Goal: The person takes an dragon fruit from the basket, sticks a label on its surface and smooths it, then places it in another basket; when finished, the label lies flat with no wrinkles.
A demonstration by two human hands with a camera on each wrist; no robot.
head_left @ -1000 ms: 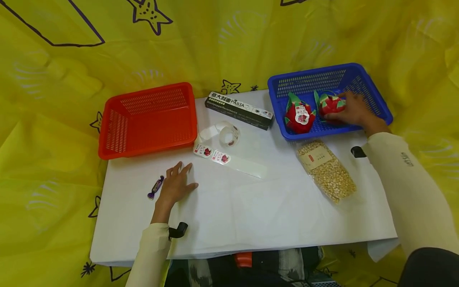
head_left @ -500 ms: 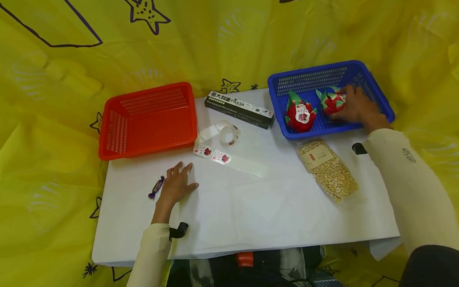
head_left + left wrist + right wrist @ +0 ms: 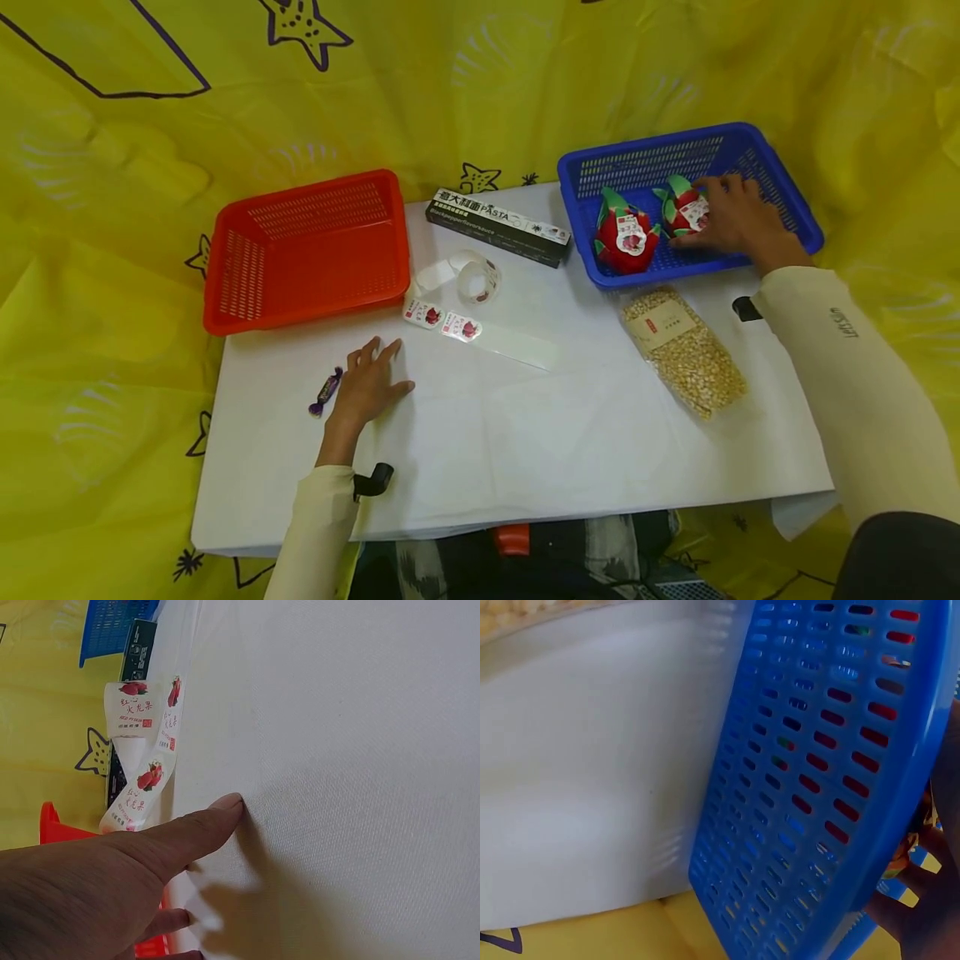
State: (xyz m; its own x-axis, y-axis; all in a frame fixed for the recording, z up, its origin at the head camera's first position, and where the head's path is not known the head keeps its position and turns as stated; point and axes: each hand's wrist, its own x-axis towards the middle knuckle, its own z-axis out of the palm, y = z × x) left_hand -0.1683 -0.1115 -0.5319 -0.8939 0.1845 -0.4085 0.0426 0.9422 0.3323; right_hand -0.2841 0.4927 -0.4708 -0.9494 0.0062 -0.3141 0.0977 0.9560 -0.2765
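Note:
In the head view, my right hand (image 3: 738, 217) reaches into the blue basket (image 3: 577, 179) and holds a red dragon fruit (image 3: 681, 207) with green tips. Its white label faces up beside my fingers. A second labelled dragon fruit (image 3: 626, 237) lies to the left in the same basket. The basket wall hides most of that grasp in the right wrist view. My left hand (image 3: 365, 387) rests on the white table with its fingers spread, holding nothing. A purple-wrapped candy (image 3: 326, 392) lies just left of it, and a strip of dragon fruit stickers (image 3: 461, 327) lies beyond.
A red basket (image 3: 322, 312) stands at the back left. Between the baskets lie a pasta box (image 3: 498, 229) and the sticker roll (image 3: 477, 281). A clear bag of pale yellow grains (image 3: 686, 354) is in front of the blue basket. Yellow cloth (image 3: 420, 100) hangs behind the table.
The right hand has turned the held dragon fruit inside the blue basket, bringing its label into view, and shifted it slightly. My left hand has stayed in place.

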